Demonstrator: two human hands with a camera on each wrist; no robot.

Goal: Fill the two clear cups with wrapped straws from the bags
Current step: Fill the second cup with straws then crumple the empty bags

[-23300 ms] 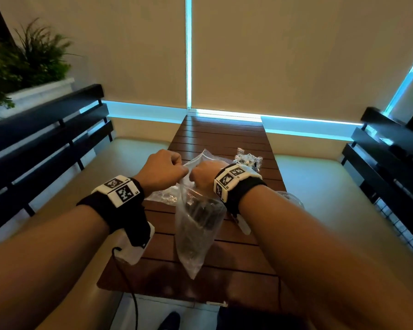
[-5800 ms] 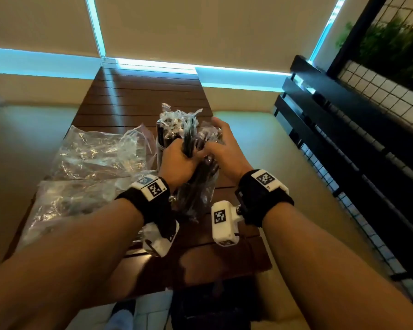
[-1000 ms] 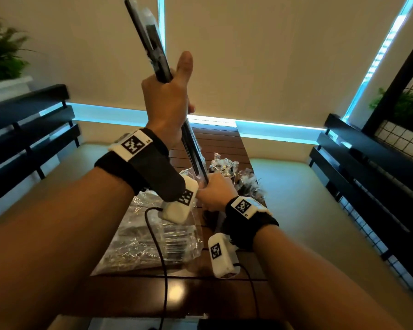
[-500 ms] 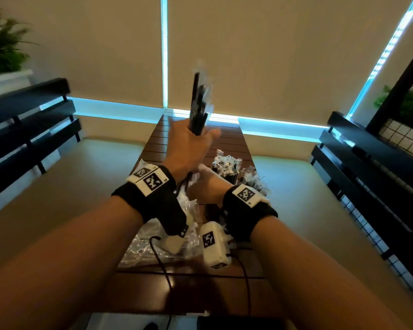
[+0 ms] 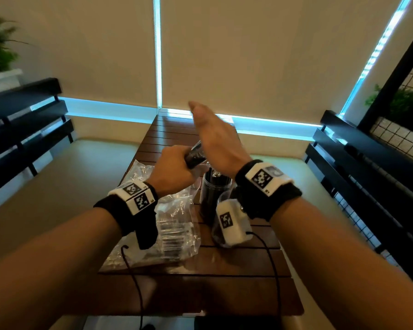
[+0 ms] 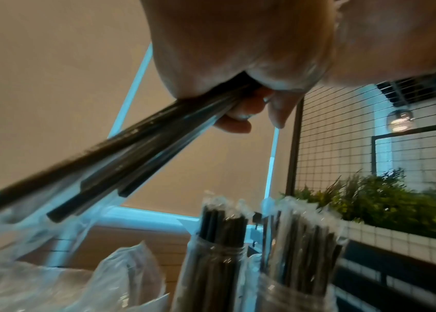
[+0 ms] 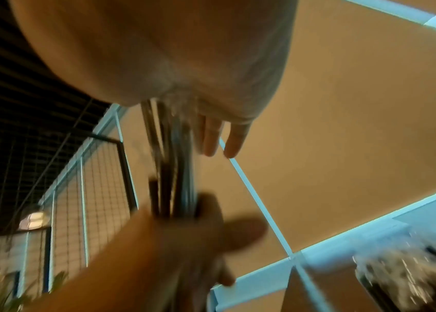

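Observation:
My left hand (image 5: 174, 166) grips a small bundle of black wrapped straws (image 5: 196, 156) over the wooden table (image 5: 200, 289). The bundle tilts up to the right. My right hand (image 5: 212, 135) is raised with straight fingers, its palm against the bundle's upper end. In the left wrist view the straws (image 6: 131, 145) run out from my curled fingers (image 6: 238, 120). Below stand two clear cups (image 6: 211, 263) (image 6: 299, 280), both packed with wrapped straws. In the head view one cup (image 5: 214, 194) shows under my right palm; the other (image 5: 218, 203) is partly hidden by the wrist camera.
Crumpled clear plastic bags (image 5: 174, 225) lie on the table's left half, beside the cups. Black slatted bench backs (image 5: 22, 120) (image 5: 367, 167) flank the table. Camera cables (image 5: 134, 282) trail over the near edge. A wire grid and plants (image 6: 372, 202) stand to the right.
My left hand has come down from high above the table with the straw bundle. My right hand has let go of the bundle's lower end and now lies flat against its upper end.

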